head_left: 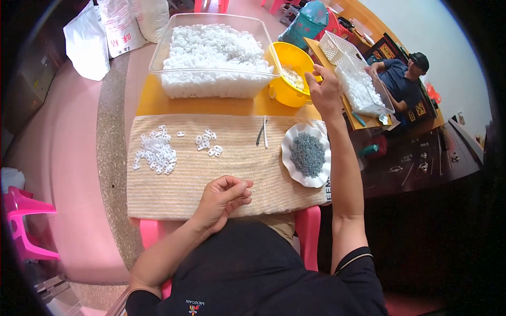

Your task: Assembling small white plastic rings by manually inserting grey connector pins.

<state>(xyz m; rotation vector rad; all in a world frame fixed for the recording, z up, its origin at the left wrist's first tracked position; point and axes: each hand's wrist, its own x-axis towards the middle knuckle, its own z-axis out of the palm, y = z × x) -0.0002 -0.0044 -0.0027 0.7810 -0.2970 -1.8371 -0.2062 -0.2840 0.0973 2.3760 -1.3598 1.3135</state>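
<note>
My left hand (224, 203) hovers over the near edge of a striped beige towel (174, 192), its fingers curled and its thumb against them. Anything between those fingers is too small to make out. My right hand (325, 92) reaches out to the right rim of a yellow bucket (292, 95), fingers apart, with nothing seen in it. White pieces (291, 77) lie inside the bucket. On the towel, a heap of small white two-holed plastic pieces (157, 151) sits at left, with a smaller group (206, 139) beside it. A scalloped white dish (287, 152) holds small grey-blue parts (308, 154).
A clear bin (211, 84) full of white pieces stands behind the towel. Two thin sticks (265, 134), one white and one dark, lie near the dish. At right, another person (398, 79) sits by a bin of white parts (361, 89). White sacks (121, 29) stand far left.
</note>
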